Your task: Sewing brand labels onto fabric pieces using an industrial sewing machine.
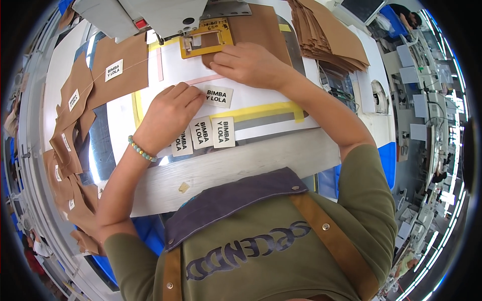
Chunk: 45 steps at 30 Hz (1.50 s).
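My left hand [173, 111], with a beaded bracelet at its wrist, is closed in a pinch at the left edge of a white label [219, 97] with dark print. Below it lie several more such labels [224, 132] in a row, one partly under the hand. My right hand [246, 64] has its fingers curled down on a brown fabric piece [257, 30], beside a yellow clamp frame [207, 51]. The frame sits under the head of a sewing machine [150, 17], on top of the fabric. My right fingertips are partly hidden.
Brown pieces with white labels attached [120, 67] trail down the table's left side, joined by a thread. A stack of brown pieces [329, 35] stands at the back right. Yellow tape [256, 111] edges the white work sheet. A small beige scrap [184, 187] lies near the front edge.
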### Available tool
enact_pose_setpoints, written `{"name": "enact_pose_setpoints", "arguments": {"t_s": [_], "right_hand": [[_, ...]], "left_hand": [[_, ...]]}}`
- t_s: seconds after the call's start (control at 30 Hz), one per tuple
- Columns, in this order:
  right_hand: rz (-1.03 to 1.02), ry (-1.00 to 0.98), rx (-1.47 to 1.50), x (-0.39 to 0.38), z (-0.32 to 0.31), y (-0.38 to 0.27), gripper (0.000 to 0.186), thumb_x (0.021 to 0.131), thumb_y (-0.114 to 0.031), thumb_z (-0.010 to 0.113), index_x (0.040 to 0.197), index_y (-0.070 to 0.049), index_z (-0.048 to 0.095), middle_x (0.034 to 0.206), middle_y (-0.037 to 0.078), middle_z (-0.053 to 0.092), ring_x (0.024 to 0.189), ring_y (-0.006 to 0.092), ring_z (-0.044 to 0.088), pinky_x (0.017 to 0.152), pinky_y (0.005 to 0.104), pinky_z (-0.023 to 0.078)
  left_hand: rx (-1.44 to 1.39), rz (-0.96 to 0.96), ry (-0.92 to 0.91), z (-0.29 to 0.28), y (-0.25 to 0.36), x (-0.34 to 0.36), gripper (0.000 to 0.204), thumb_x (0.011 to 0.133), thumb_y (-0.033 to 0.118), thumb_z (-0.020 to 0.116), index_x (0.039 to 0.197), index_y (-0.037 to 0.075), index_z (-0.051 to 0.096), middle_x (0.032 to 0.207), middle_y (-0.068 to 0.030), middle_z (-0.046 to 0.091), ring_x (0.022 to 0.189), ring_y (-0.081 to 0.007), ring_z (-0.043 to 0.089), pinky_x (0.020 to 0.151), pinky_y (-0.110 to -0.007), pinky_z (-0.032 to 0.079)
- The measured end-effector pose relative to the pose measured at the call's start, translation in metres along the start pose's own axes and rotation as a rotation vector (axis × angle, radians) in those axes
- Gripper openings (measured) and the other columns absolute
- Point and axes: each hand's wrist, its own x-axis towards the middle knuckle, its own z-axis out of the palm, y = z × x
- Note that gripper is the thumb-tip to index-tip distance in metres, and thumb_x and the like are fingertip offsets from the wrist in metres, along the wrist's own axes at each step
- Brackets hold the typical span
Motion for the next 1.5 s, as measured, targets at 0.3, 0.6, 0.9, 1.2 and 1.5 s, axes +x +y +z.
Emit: {"name": "enact_pose_setpoints", "arguments": {"t_s": [0.3, 0.6, 0.9, 1.2, 1.5], "right_hand": [[-0.009, 0.116, 0.147, 0.047, 0.023, -0.015, 0.009, 0.092, -0.020, 0.075, 0.093, -0.012, 0.073, 0.100, -0.003, 0.066, 0.099, 0.0166, 0.067, 0.076, 0.0338, 0.058], [0.352, -0.105, 0.182, -0.038, -0.037, -0.009, 0.025, 0.102, -0.032, 0.074, 0.112, -0.010, 0.079, 0.117, 0.002, 0.076, 0.113, 0.0245, 0.068, 0.093, 0.0382, 0.057], [0.544, -0.280, 0.234, -0.076, -0.041, -0.029, 0.059, 0.111, -0.044, 0.057, 0.158, -0.008, 0.054, 0.173, 0.007, 0.043, 0.164, 0.0341, 0.029, 0.134, 0.0590, 0.020], [0.533, -0.305, 0.269, -0.077, -0.045, -0.027, 0.060, 0.110, -0.041, 0.056, 0.160, -0.007, 0.053, 0.173, 0.007, 0.044, 0.165, 0.0342, 0.028, 0.135, 0.0583, 0.017], [0.531, -0.229, 0.268, -0.080, -0.041, -0.028, 0.056, 0.110, -0.044, 0.059, 0.151, -0.005, 0.062, 0.167, 0.005, 0.052, 0.161, 0.0289, 0.035, 0.134, 0.0551, 0.022]], "left_hand": [[-0.079, -0.333, 0.219, 0.001, -0.001, -0.004, 0.038, 0.093, 0.011, 0.079, 0.127, 0.000, 0.065, 0.135, -0.0164, 0.069, 0.123, -0.0371, 0.066, 0.100, -0.045, 0.056], [0.134, -0.439, -0.082, 0.006, -0.014, -0.036, 0.062, 0.102, 0.031, 0.071, 0.157, 0.005, 0.056, 0.168, -0.0042, 0.051, 0.154, -0.0382, 0.046, 0.123, -0.049, 0.043], [0.092, -0.436, -0.046, 0.004, -0.018, -0.050, 0.060, 0.102, 0.033, 0.072, 0.153, 0.003, 0.060, 0.165, -0.0065, 0.055, 0.154, -0.0372, 0.045, 0.125, -0.049, 0.040], [0.028, -0.421, -0.048, -0.001, -0.015, -0.044, 0.056, 0.099, 0.026, 0.075, 0.150, 0.005, 0.063, 0.163, -0.0058, 0.058, 0.152, -0.0358, 0.048, 0.125, -0.049, 0.040], [-0.027, -0.400, -0.015, -0.001, -0.016, -0.043, 0.050, 0.097, 0.017, 0.076, 0.144, 0.002, 0.067, 0.157, -0.0096, 0.063, 0.149, -0.0362, 0.053, 0.122, -0.048, 0.045]]}}
